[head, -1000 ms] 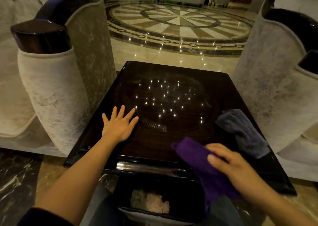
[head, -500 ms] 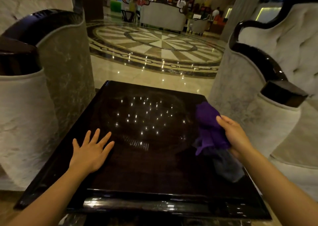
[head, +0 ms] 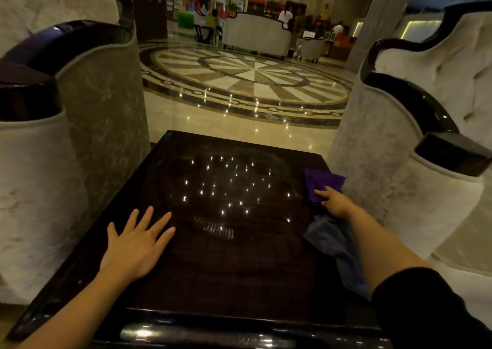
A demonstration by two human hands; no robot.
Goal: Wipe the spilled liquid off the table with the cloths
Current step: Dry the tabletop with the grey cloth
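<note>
A dark glossy square table fills the lower middle of the view and mirrors small ceiling lights. My left hand lies flat on its near left part, fingers spread, holding nothing. My right hand rests on a purple cloth at the far right edge of the table, fingers over its near edge; I cannot tell if they pinch it. A blue-grey cloth lies crumpled along the right edge under my right forearm. No liquid stands out on the dark top.
A pale upholstered armchair with dark glossy trim stands close on the left, another armchair close on the right. Beyond the table lies polished patterned floor. People and sofas are far off in the lobby.
My right hand carried the purple cloth from the near edge across the blue-grey cloth to the far right of the table and lowered it there. The left hand stayed flat. The camera tilted up.
</note>
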